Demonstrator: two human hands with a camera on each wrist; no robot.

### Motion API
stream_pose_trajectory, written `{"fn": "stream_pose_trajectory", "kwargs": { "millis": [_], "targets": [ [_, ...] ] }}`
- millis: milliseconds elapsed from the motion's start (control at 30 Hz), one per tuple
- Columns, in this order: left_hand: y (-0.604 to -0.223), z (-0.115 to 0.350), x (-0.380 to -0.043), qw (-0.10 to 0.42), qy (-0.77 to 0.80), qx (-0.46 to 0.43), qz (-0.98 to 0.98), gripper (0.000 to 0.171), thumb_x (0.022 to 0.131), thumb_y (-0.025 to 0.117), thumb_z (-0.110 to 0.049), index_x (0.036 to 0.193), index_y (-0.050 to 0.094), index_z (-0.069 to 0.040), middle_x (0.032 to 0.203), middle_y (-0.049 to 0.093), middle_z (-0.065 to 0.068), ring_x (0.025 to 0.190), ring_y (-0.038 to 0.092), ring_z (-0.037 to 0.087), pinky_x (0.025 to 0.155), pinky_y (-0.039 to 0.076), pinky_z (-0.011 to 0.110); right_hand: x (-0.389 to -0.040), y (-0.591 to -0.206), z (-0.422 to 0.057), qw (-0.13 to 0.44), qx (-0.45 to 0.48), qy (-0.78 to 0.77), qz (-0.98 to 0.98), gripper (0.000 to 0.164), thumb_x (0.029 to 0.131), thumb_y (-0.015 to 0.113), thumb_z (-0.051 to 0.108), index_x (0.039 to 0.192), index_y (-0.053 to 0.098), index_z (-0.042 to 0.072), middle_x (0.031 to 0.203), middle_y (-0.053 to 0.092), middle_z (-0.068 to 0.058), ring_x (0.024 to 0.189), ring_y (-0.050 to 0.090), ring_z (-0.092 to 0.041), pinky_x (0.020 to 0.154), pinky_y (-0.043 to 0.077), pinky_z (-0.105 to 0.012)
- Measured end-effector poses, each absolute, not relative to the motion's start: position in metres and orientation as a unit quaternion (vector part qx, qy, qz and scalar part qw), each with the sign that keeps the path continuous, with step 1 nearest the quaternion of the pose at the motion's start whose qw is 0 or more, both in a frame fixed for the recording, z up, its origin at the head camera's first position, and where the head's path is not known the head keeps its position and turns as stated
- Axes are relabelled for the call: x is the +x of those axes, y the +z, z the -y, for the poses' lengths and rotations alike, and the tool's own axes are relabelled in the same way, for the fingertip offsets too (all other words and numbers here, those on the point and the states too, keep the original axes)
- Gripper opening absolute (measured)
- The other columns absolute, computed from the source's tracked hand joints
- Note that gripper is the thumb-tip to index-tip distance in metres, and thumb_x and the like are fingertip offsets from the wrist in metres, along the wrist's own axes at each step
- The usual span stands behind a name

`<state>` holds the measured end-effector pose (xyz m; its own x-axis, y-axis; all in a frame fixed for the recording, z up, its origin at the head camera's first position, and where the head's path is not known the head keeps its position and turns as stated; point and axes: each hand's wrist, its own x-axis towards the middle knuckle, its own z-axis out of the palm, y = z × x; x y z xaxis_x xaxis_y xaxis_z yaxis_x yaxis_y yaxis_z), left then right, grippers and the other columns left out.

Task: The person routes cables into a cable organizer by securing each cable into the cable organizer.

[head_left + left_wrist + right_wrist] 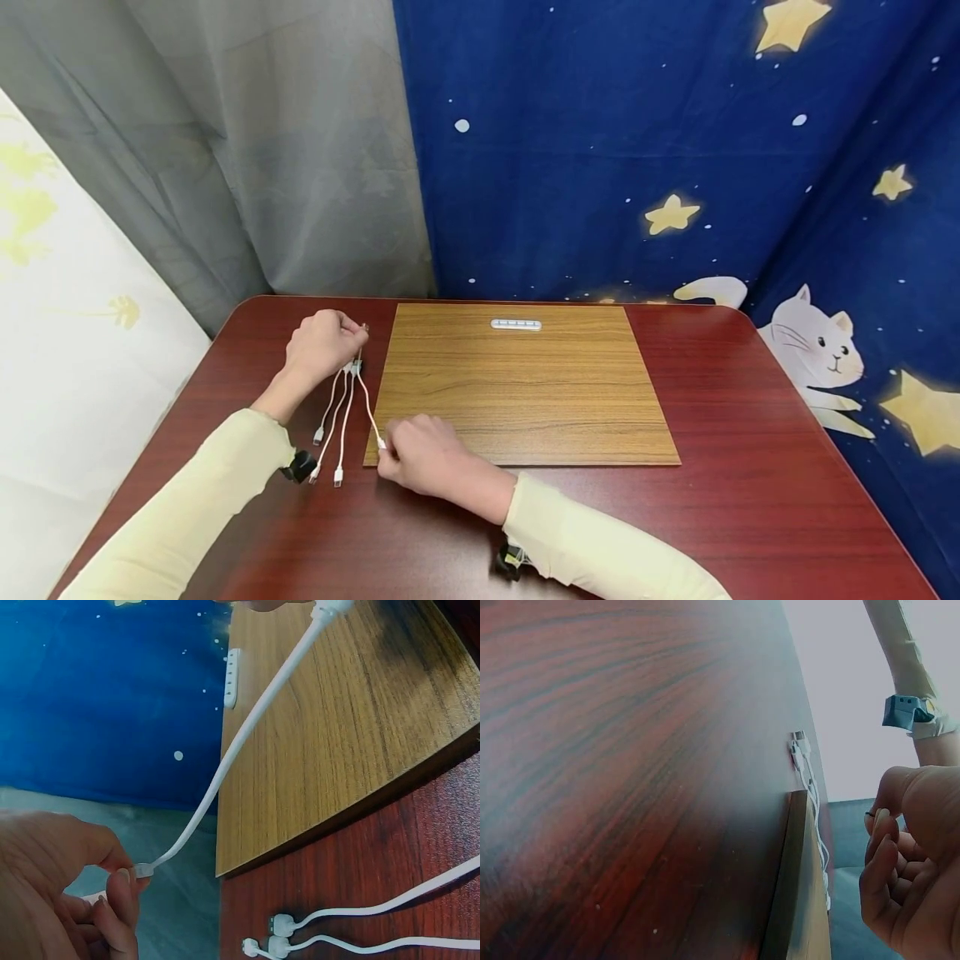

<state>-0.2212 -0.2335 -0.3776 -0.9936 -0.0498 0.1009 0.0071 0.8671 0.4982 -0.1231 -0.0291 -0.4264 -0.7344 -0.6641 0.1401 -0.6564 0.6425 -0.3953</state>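
Observation:
A short white charging cable [247,735] stretches between my two hands. My left hand [322,342] pinches its far end between thumb and fingertips, beyond the left edge of a wooden board [525,392]. At the board's near left corner my right hand [423,454] pinches the connector at the other end. In the right wrist view a small dark tip shows at the right hand's [922,862] fingertips, the other fingers curled. Several more white cables [343,433] lie on the table beneath and beside the left hand, their connectors toward the near side.
A white strip with several slots [516,324] lies near the board's back edge. The dark red table [720,400] extends around the board. Curtains [600,150] hang behind the table. Each wrist wears a small black camera, such as the left wrist camera [300,467].

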Motion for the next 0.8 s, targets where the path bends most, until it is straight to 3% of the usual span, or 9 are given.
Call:
{"fn": "stream_pose_trajectory", "kwargs": {
  "millis": [367, 800],
  "targets": [
    [-0.374, 0.229, -0.225, 0.058, -0.274, 0.017, 0.96, 0.028, 0.093, 0.062, -0.035, 0.089, 0.076, -0.011, 0.08, 0.071, 0.0, 0.08, 0.066, 0.035, 0.063, 0.049, 0.048, -0.127, -0.425, 0.02, -0.006, -0.358, -0.226, -0.906, 0.024, 0.085, 0.07, 0.018, 0.069, 0.054, 0.02, 0.059, 0.046, 0.013, 0.052, 0.046, -0.005, 0.048, 0.037, -0.021],
    [-0.369, 0.216, -0.23, 0.044, -0.291, 0.029, 0.955, 0.03, 0.094, 0.062, -0.038, 0.094, 0.077, -0.012, 0.089, 0.074, 0.003, 0.079, 0.066, 0.031, 0.061, 0.048, 0.044, -0.13, -0.428, 0.009, -0.02, -0.342, -0.251, -0.906, 0.023, 0.087, 0.069, 0.019, 0.069, 0.055, 0.023, 0.06, 0.048, 0.015, 0.054, 0.047, -0.004, 0.05, 0.038, -0.021]
  ]
}}
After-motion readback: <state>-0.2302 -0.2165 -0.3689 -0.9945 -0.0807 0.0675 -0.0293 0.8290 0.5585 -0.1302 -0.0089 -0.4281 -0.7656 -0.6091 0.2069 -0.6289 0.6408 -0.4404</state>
